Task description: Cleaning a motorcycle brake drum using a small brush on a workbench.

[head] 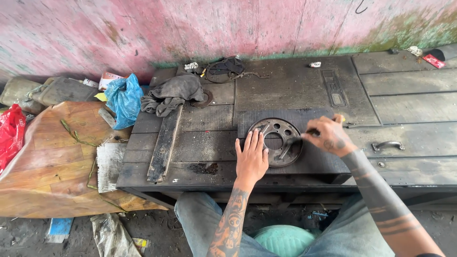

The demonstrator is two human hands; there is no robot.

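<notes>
Left hand (251, 159) lies spread flat, steadying the round metal plate (276, 142) on the tabletop (200, 143), while right hand (328, 137), grip pinched on a thin tool (291, 146), works its face.

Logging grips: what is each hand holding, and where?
Right hand grips a tool by its handle end. Left hand holds nothing, resting flat on the disc.

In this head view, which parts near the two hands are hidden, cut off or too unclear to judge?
- Tool in the right hand: its handle is hidden by the fingers; the tip on the round metal plate is blurred, so its kind is unclear.
- Plate's left edge: covered by the left hand.
- Green round object between the knees: cut off by the bottom edge.
- Small items by the pink wall: too small to identify.
</notes>
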